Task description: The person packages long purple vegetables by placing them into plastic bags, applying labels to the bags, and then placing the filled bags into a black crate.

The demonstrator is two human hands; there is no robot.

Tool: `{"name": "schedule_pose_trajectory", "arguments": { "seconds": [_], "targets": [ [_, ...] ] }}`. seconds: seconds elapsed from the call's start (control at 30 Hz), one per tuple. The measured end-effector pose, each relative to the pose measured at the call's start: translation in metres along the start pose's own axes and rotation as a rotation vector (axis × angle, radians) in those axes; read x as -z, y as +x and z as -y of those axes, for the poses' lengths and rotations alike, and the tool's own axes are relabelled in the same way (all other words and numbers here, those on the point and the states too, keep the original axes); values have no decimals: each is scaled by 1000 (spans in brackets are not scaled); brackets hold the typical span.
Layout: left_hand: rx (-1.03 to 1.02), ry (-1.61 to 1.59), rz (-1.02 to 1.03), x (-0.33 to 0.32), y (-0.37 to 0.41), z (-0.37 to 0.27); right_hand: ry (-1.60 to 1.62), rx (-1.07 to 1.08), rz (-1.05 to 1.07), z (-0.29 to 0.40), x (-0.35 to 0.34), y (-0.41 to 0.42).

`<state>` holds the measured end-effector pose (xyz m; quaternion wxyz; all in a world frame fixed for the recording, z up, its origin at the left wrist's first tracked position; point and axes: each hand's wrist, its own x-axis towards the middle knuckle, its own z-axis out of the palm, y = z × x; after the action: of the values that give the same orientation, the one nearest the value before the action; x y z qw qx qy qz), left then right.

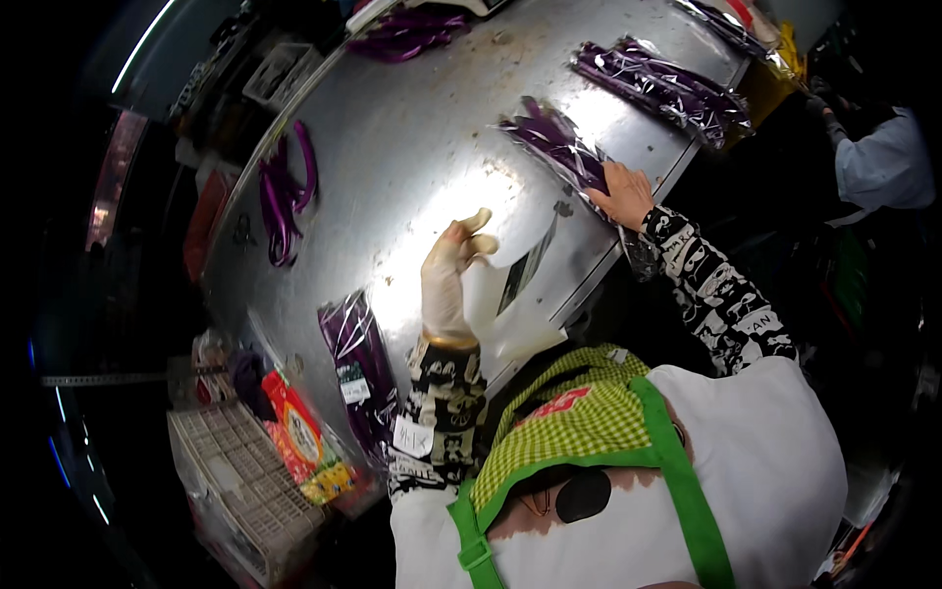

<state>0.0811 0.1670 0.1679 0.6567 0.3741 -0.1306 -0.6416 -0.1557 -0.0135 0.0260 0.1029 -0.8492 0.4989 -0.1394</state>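
Observation:
My right hand [625, 195], bare, grips the near end of a clear plastic bag of long purple eggplants [556, 140] at the table's edge. My left hand [449, 276] wears a pale glove and hovers over the metal table [353, 140]; its fingers are bent and apart, with nothing visible between them. Beside its wrist, at the edge, lies a white sheet with a dark strip [519, 280], partly hidden by the hand. A labelled bag of eggplants [357, 361] lies left of my left forearm.
Loose eggplants [280, 195] lie along the far left side, more eggplants [408, 33] at the top. Several bagged bundles [662, 88] sit at upper right. A plastic crate [243, 478] and a red printed packet [294, 420] stand lower left. Another person [883, 158] is at far right.

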Motion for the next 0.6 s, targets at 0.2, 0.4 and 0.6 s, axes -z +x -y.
{"name": "schedule_pose_trajectory", "arguments": {
  "seconds": [0.2, 0.4, 0.6],
  "targets": [
    [274, -75, 247, -24, -8, 4, 102, 101, 129, 49, 8, 3],
    [183, 26, 251, -12, -4, -3, 1146, 471, 492, 115, 119, -46],
    [45, 285, 103, 2, -1, -5, 1023, 501, 461, 135, 129, -80]
  ]
}}
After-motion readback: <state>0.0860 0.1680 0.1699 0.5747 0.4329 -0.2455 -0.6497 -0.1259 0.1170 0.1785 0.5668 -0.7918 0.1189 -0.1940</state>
